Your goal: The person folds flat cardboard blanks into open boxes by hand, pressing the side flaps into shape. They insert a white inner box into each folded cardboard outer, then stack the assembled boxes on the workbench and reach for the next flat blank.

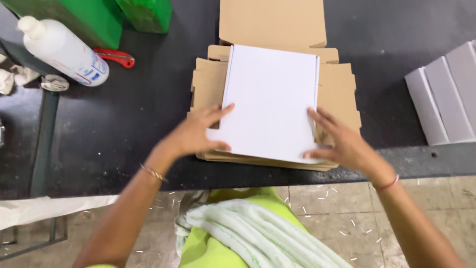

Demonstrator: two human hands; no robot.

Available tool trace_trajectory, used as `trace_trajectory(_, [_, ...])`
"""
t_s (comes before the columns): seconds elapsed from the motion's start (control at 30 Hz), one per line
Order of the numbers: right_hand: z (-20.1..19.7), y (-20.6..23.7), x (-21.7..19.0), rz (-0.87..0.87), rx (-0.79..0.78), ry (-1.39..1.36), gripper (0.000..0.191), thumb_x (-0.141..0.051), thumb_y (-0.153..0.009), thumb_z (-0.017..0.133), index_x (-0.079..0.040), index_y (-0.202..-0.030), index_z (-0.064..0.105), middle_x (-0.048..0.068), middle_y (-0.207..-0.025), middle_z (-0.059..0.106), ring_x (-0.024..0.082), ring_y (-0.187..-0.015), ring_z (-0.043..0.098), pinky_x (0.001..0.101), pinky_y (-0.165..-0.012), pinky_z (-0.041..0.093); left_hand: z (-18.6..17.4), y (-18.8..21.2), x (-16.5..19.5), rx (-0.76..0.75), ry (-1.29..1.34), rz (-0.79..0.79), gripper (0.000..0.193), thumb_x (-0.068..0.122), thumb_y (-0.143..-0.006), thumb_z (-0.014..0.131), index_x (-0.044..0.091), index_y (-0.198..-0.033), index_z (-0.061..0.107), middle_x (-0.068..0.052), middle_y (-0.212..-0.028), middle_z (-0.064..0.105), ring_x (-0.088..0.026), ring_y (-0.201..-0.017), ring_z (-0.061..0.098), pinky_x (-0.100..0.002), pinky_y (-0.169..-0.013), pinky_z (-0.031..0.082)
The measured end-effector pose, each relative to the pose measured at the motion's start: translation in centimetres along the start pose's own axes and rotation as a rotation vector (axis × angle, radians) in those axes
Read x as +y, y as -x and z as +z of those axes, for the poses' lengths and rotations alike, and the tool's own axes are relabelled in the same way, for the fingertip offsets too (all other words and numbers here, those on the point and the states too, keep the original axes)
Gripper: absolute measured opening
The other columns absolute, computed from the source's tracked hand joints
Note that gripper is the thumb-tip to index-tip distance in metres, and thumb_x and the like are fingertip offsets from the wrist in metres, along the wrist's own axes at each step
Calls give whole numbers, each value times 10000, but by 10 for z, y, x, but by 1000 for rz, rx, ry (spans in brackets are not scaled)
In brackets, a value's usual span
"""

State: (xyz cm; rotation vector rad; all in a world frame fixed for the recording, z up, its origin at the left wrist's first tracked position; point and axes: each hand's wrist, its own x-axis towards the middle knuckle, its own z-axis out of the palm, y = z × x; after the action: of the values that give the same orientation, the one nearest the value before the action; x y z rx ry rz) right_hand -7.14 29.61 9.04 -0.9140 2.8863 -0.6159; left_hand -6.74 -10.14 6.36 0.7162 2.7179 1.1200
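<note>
Two spread hands, left hand (196, 134) and right hand (342, 144), press one white box (270, 99) onto stacked cardboard (337, 94).

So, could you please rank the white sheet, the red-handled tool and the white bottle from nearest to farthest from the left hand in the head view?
1. White sheet: under the left hand, on the cardboard stack.
2. Red-handled tool: up and left on the black table.
3. White bottle: farther left, lying near the table's far corner.

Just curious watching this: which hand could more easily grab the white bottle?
Probably the left hand. It rests on the white sheet's left edge, toward the white bottle at far left; the right hand is across the cardboard stack.
</note>
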Motion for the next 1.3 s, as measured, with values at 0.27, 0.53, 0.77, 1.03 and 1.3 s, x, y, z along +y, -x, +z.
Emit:
trace_trajectory(0.27, [38,1,-28,288,166,-172,943,-89,-717,859,-167,-1552,427,202,-1556,496,311,-1114,690,366,-879,600,33,5,-1,276,-28,-8,854,193,-715,911,234,-1485,543,-176,-1307,670,-351,-1163,662,-396,-979,547])
trace_trajectory(0.53, [-13,-2,-26,270,219,-542,794,-31,-711,868,-87,-1447,575,91,-1397,668,197,-1130,690,328,-938,589,-24,1,32,248,217,-41,723,241,-753,906,210,-1415,617,-141,-1175,777,-215,-1055,783,-318,-919,610])
trace_trajectory(0.77, [-97,-78,-4,331,469,-561,668,-291,-895,832,-46,-1434,522,70,-1268,669,160,-1101,678,379,-833,588,-118,-77,63,600,-11,152,710,322,-730,936,98,-1317,607,-144,-1135,685,-255,-992,686,-363,-842,559])
trace_trajectory(1.03, [-137,-92,1,-237,550,270,369,-152,-758,836,-33,-1096,750,151,-1189,685,366,-1040,671,436,-861,546,-134,-117,48,611,-411,393,339,385,-880,861,73,-995,790,-66,-984,713,-299,-938,664,-431,-775,531])
trace_trajectory(1.3, [-148,-117,20,57,526,-121,119,-87,-1066,762,24,-1104,742,109,-930,718,206,-805,712,318,-738,586,-156,-158,52,623,-201,313,215,253,-945,819,40,-931,799,-73,-725,749,-205,-613,743,-336,-597,578])
